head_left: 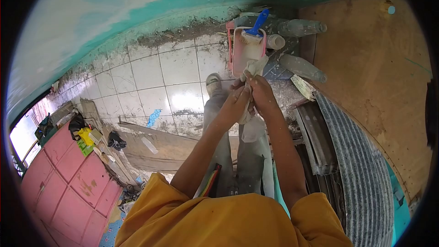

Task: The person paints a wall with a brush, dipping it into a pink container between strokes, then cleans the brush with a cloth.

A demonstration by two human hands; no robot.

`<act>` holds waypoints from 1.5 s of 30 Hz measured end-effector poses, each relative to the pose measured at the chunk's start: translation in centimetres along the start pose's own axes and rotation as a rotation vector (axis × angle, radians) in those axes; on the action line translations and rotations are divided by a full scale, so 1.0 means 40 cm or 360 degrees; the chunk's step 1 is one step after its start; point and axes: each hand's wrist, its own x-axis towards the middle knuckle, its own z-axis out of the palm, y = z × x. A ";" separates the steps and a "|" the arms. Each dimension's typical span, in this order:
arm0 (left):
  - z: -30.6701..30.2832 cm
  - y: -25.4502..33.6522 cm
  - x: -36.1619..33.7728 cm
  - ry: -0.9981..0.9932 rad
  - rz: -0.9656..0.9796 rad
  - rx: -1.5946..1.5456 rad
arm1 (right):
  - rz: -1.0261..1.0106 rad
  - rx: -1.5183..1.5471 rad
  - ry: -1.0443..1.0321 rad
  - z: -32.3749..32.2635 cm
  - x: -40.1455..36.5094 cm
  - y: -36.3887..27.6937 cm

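Observation:
Both of my hands meet in front of me around a crumpled pale rag [257, 66]. My left hand [236, 103] is closed on it from the left, fingers wrapped round. My right hand [261, 93] grips it from the other side, close against the left. One end of the rag sticks out above the fingers, and its middle is hidden in them. Just beyond, a pink-rimmed tray [238, 66] holds whitish paint. A brush [259, 24] with a blue handle lies across the tray's far end, bristles toward the paint.
Right of the tray are a white cup [275, 41] and two clear bottles [301, 28]. Corrugated sheets [361, 164] and a brown board [370, 59] line the right side. White tiles [178, 66] cover the floor; a pink panelled surface [73, 178] lies at left.

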 end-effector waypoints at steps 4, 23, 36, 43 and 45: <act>0.009 -0.006 -0.005 0.0029 0.0074 0.0029 | -0.0004 -0.0083 0.0068 0.006 0.010 -0.008; 0.022 -0.069 -0.009 0.0069 0.0115 -0.0037 | 0.0015 0.0220 0.0148 0.002 0.072 0.001; 0.015 -0.017 0.008 0.0303 -0.0317 -0.0511 | 0.0099 0.0264 0.0164 -0.006 0.103 0.043; -0.005 -0.027 0.037 0.0278 0.0016 -0.0038 | 0.0076 0.0311 0.0061 0.004 0.008 0.013; -0.009 -0.050 0.040 0.0333 0.0124 0.0171 | 0.0054 0.0224 0.0188 0.008 0.008 0.006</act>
